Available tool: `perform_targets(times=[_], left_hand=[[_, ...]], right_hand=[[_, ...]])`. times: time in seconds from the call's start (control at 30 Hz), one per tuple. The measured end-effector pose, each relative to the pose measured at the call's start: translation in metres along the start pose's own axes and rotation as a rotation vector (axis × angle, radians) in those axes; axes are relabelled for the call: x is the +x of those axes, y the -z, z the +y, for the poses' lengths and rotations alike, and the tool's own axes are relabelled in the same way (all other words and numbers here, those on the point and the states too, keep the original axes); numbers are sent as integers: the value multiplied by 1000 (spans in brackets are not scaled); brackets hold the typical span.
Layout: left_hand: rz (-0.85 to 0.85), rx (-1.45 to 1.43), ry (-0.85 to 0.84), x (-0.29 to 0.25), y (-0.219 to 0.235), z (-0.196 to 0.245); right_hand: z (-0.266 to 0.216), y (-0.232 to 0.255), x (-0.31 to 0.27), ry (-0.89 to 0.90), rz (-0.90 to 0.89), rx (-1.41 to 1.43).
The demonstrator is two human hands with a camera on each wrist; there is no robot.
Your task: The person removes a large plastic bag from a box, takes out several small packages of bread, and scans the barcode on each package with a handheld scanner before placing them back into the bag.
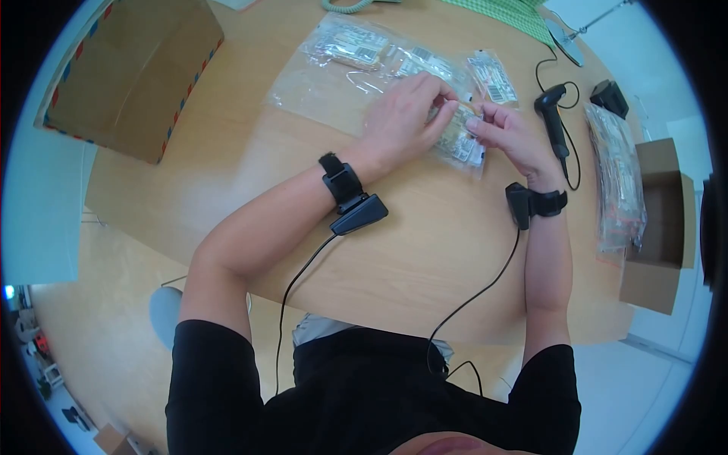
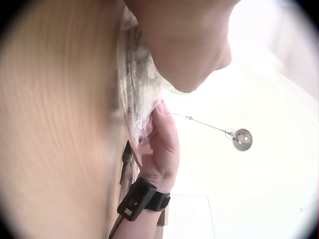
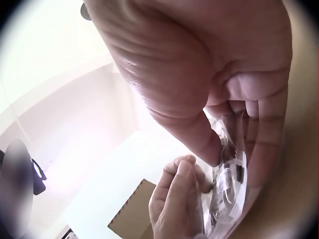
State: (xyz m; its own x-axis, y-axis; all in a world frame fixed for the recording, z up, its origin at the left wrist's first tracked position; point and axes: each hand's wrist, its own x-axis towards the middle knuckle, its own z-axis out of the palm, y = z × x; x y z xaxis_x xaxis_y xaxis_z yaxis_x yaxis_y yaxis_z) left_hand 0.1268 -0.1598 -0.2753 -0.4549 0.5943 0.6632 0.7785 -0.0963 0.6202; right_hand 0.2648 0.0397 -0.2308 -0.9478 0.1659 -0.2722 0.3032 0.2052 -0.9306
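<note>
In the head view, a small clear plastic packet (image 1: 460, 135) with a printed label lies between both hands over the table. My right hand (image 1: 509, 135) pinches its right side, thumb on the near face; the right wrist view shows the crinkled film (image 3: 230, 186) between thumb and fingers. At the packet's upper left edge, my left hand (image 1: 409, 112) has its thumb and index finger brought together on the film. Beyond the hands lie a large clear bag (image 1: 315, 95), labelled packets (image 1: 356, 49) and another small packet (image 1: 493, 78).
To the right are a black barcode scanner (image 1: 555, 121) with its cable, a stack of bagged packets (image 1: 618, 178) and an open cardboard box (image 1: 667, 220). A large brown box (image 1: 133, 72) stands at the far left. Green checked cloth (image 1: 500, 19) lies at the back.
</note>
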Motion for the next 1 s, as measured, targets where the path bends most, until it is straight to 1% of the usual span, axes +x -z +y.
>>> perform_targets(times=[0.1, 0.2, 0.3, 0.4, 0.5, 0.6, 0.7, 0.8, 0.9, 1.0], left_hand=[[16, 14, -28, 0, 4, 4], [45, 53, -62, -1, 1, 1], [71, 64, -65, -2, -1, -1], [96, 67, -59, -1, 0, 0], [130, 48, -46, 1, -1, 0], [167, 25, -54, 0, -2, -4], [182, -3, -45, 0, -3, -3], [186, -34, -34, 0, -3, -3], [193, -18, -52, 1, -2, -1], [193, -23, -72, 1, -3, -2]], right_hand=[[2, -13, 10, -25, -5, 118], [2, -17, 27, -31, -46, 136], [-4, -40, 42, 149, -10, 38], [10, -46, 65, 210, 84, -90], [17, -49, 76, 306, 238, -270], [0, -48, 66, 477, 294, -634], [-8, -40, 49, 345, 129, -560], [-7, -47, 27, 622, 102, -846], [-5, -45, 21, 561, -67, -948], [-11, -53, 27, 491, -98, -905]])
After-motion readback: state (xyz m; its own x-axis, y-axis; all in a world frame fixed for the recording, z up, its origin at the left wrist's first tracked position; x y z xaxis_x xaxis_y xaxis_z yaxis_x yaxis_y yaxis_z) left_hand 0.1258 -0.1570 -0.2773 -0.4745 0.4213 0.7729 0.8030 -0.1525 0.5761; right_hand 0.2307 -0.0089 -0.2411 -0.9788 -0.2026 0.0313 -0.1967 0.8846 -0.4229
